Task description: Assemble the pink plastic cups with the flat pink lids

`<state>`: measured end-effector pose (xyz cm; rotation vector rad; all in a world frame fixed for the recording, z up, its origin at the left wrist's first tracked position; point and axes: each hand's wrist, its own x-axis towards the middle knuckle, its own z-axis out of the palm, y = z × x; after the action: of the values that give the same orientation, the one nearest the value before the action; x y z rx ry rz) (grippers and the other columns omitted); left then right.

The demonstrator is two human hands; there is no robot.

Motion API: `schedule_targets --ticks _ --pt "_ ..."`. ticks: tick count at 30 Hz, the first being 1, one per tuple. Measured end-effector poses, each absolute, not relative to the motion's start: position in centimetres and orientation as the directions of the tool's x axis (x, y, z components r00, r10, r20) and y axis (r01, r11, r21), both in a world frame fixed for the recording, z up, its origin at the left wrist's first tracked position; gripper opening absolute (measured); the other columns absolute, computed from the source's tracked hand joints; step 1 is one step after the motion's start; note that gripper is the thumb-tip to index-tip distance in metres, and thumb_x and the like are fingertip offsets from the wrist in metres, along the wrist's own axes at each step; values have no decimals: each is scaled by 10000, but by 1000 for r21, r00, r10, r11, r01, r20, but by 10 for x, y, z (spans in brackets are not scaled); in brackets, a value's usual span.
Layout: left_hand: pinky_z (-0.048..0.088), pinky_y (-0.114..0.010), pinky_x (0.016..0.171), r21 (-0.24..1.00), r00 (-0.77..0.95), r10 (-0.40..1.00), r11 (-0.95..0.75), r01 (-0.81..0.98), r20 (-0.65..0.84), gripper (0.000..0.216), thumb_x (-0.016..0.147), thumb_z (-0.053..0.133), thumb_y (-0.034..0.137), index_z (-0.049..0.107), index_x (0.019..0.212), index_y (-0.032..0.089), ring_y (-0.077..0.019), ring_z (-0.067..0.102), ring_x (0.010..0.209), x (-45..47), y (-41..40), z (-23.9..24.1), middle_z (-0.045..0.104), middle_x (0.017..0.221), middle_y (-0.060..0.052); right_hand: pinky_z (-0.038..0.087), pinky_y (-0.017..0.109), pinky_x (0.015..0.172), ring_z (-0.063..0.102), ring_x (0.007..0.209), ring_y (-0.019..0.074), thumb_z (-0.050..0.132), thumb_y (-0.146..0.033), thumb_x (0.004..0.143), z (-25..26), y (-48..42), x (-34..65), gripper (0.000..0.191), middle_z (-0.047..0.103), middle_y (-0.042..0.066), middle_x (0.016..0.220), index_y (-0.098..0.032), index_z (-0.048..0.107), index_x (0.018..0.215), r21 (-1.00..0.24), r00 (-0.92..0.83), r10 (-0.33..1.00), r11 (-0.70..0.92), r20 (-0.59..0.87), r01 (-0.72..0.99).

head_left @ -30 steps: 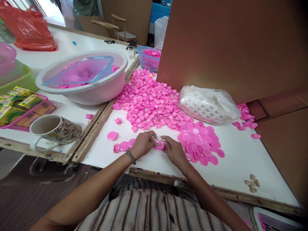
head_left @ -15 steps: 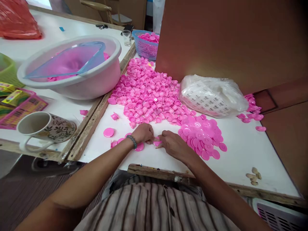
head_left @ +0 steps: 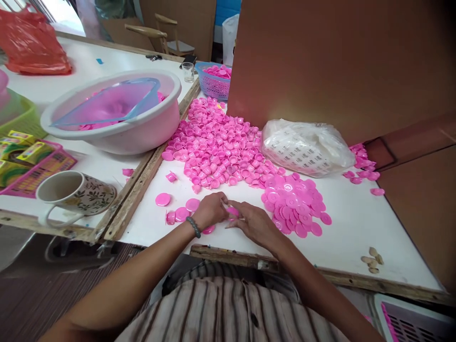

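Observation:
Close together over the front of the white table, both hands meet at a small pink plastic piece (head_left: 233, 212). My left hand (head_left: 212, 210), a beaded bracelet at its wrist, has its fingers pinched at the piece's left edge. From the other side, the thumb and fingers of my right hand (head_left: 255, 222) close round the piece. Fingers hide part of it. Pink discs (head_left: 182, 214) lie left of and partly beneath my left hand. A heap of small pink cups (head_left: 221, 147) spreads behind the hands. To the right is a pile of flat pink discs (head_left: 297, 202).
A clear bag of white printed items (head_left: 308, 147) lies before a brown cardboard panel (head_left: 320, 61). Leftward stand a large basin (head_left: 142, 135) and a floral mug (head_left: 93, 191). Peanuts (head_left: 373, 260) lie front right. A wooden strip (head_left: 235, 256) edges the table.
The view has tilted up slightly. The right hand's fingers have spread a little around the pink piece, which shows more clearly between the hands now.

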<state>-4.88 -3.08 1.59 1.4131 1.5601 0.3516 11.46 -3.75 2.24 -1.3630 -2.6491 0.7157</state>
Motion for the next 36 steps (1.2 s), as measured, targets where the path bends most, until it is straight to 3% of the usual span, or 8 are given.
schedule_targets --ticks 5,12,17,24,29,32,34,36 --pt "456 -202 457 755 156 818 414 508 -554 251 579 630 49 487 748 168 -133 602 491 -52 -24 9 601 515 33 335 218 573 570 680 151 570 -282 810 31 -17 113 144 624 17 717 -239 667 908 -540 -667 690 461 -281 704" --pt "500 -249 463 773 184 772 523 361 -608 241 602 640 41 454 696 162 -151 599 463 -54 -21 6 564 455 34 309 212 533 554 609 129 583 -224 784 29 -13 108 93 619 20 668 -206 672 762 -496 -632 706 444 -319 746" --pt "493 -237 448 809 218 789 506 299 -574 293 573 675 36 440 689 166 -132 576 440 -55 -24 11 540 450 52 338 205 574 549 646 127 565 -221 798 24 -15 113 149 607 -8 697 -247 680 889 -579 -684 689 465 -239 670" --pt "464 -229 453 809 192 810 471 352 -555 256 611 664 94 450 726 173 -132 567 447 -54 -27 10 529 451 56 378 220 598 538 643 132 551 -272 814 10 -24 116 285 585 -14 671 -267 635 1086 -636 -647 751 437 -131 636" --pt "418 -224 514 799 150 926 208 564 -347 209 625 679 161 517 756 172 -140 579 543 -63 -46 17 612 607 11 432 248 647 569 736 154 572 -346 801 14 -26 118 349 624 3 799 -266 601 1139 -760 -669 725 339 -164 554" --pt "394 -236 570 730 98 978 71 680 -186 141 715 605 186 553 846 181 -162 588 644 -77 -62 19 632 672 -10 455 293 751 571 868 173 491 -346 857 22 -13 112 329 616 39 967 -253 584 1158 -803 -663 744 341 -88 489" --pt "387 -248 593 657 72 989 30 753 -128 110 767 542 187 557 876 185 -172 583 679 -84 -69 19 625 692 -23 445 333 807 547 938 185 411 -311 898 27 1 98 319 594 62 1030 -246 585 1157 -751 -608 792 434 55 498" --pt "393 -261 613 581 60 995 -3 814 -79 95 803 487 189 558 867 184 -176 572 708 -89 -75 19 613 742 -40 422 371 842 503 1003 200 394 -261 906 31 16 77 321 573 79 1076 -259 577 1169 -622 -614 763 585 204 521"
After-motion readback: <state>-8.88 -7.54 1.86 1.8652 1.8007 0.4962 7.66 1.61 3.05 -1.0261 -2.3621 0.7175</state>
